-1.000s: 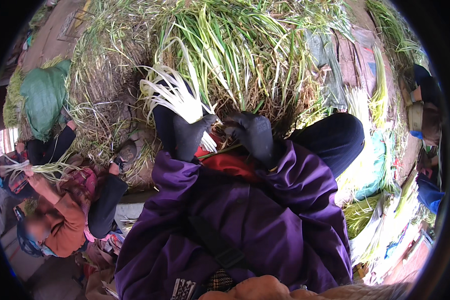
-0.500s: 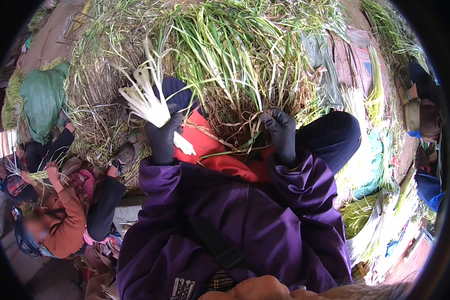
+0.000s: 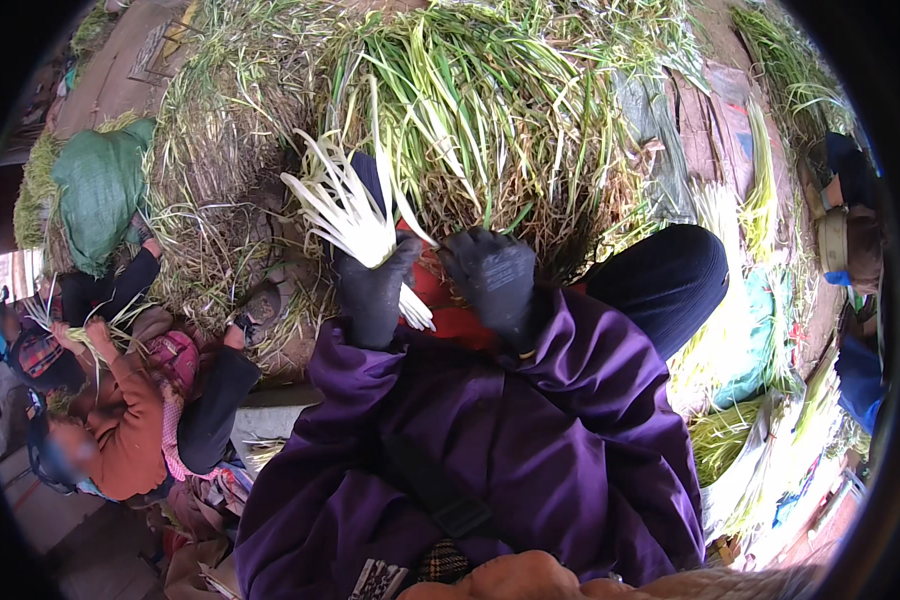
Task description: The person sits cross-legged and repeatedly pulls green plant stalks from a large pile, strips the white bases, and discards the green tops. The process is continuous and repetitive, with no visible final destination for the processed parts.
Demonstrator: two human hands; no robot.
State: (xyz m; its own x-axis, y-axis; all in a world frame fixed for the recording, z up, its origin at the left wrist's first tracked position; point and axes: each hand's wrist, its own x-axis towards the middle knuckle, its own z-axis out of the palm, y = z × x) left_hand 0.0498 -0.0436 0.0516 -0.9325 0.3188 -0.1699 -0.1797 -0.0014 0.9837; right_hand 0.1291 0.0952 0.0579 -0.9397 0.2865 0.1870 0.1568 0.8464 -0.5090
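My left hand (image 3: 373, 290), in a black glove, is closed around a bunch of white-stemmed green onions (image 3: 345, 205) whose pale ends fan out up and to the left. My right hand (image 3: 495, 280), also in a black glove, hovers just to the right of the bunch with its fingers curled and nothing clearly held. Both purple sleeves (image 3: 570, 400) rise from the lower edge. A big heap of green onion stalks (image 3: 480, 110) lies right behind the hands. A red object (image 3: 440, 300) shows between the hands, mostly hidden.
At the left, a person in an orange jacket (image 3: 130, 425) handles stalks beside a green sack (image 3: 100, 185). Another person's sleeve and hat (image 3: 850, 240) are at the right edge. Sorted bundles and sheets (image 3: 760, 440) lie at the right. My dark-trousered knee (image 3: 670, 275) is bent there.
My left hand with the bunch moved right and down a little. My right hand came left, away from the heap, toward the bunch.
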